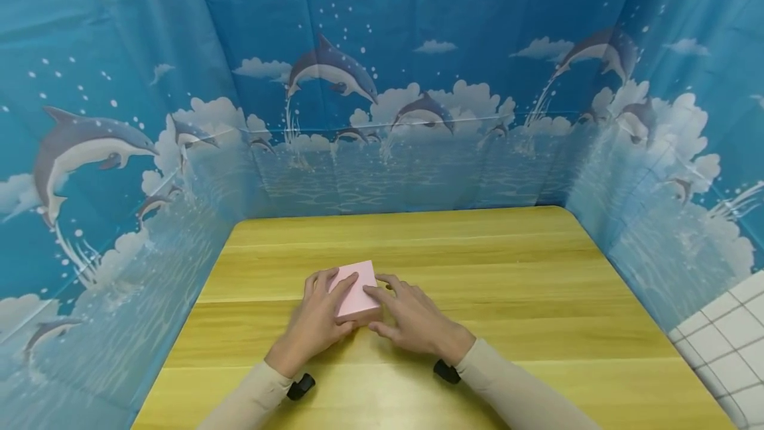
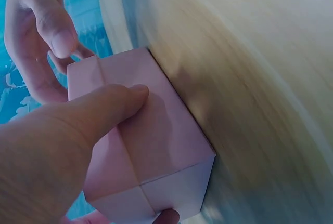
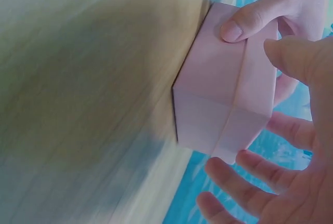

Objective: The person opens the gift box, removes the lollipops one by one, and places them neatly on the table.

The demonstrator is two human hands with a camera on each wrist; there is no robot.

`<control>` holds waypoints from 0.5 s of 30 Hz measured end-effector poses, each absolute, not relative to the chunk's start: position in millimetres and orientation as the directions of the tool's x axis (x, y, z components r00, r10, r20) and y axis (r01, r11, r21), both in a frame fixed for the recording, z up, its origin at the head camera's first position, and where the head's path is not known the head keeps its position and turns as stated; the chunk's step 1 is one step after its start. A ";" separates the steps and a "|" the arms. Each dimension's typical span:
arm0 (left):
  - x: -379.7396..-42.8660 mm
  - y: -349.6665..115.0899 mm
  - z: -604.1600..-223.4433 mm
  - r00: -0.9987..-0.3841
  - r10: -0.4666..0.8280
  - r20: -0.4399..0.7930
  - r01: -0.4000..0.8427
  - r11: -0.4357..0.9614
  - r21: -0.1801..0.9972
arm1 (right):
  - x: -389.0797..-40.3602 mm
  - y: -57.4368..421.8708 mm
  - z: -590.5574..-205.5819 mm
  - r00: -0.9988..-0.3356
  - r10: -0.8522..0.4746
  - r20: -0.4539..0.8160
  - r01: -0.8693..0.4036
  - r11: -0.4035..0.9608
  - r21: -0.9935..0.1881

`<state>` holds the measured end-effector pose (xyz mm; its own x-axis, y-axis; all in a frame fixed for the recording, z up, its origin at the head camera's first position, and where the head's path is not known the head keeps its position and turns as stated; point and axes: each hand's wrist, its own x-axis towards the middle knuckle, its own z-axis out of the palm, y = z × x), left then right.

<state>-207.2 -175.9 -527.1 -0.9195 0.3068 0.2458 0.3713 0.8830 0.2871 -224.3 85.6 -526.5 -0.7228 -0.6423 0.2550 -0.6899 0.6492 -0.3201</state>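
Note:
A small pink lidded box (image 1: 359, 292) stands on the table, its lid seam showing as a thin line in both wrist views. My left hand (image 1: 315, 325) grips it from the left: the thumb presses the near side across the seam, one finger lies over the top, and another reaches round the left side. At the right of the box is my right hand (image 1: 418, 319), fingers spread and loosely bent. Its index fingertip is at the lid's top. In the right wrist view the right thumb (image 3: 291, 57) stands off the near face and other fingertips are by the side.
The yellow wood-grain table (image 1: 489, 271) extends round the box on all sides. Blue curtains (image 1: 418, 171) printed with dolphins hang along its back, left and right edges. White tiles (image 1: 731, 334) show at the far right. Dark bands (image 1: 301, 387) sit at both wrists.

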 end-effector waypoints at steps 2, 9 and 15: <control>-206.7 -173.0 -526.7 -0.917 0.312 0.249 0.379 0.878 0.292 | -224.0 86.9 -527.2 -0.732 -0.629 0.262 -0.681 0.657 -0.324; -207.0 -167.8 -526.6 -0.904 0.349 0.248 0.418 0.842 0.340 | -219.9 97.5 -529.8 -0.758 -0.595 0.268 -0.651 0.665 -0.365; -207.6 -166.9 -527.7 -0.905 0.370 0.210 0.424 0.824 0.375 | -214.3 104.5 -530.3 -0.761 -0.591 0.268 -0.646 0.653 -0.395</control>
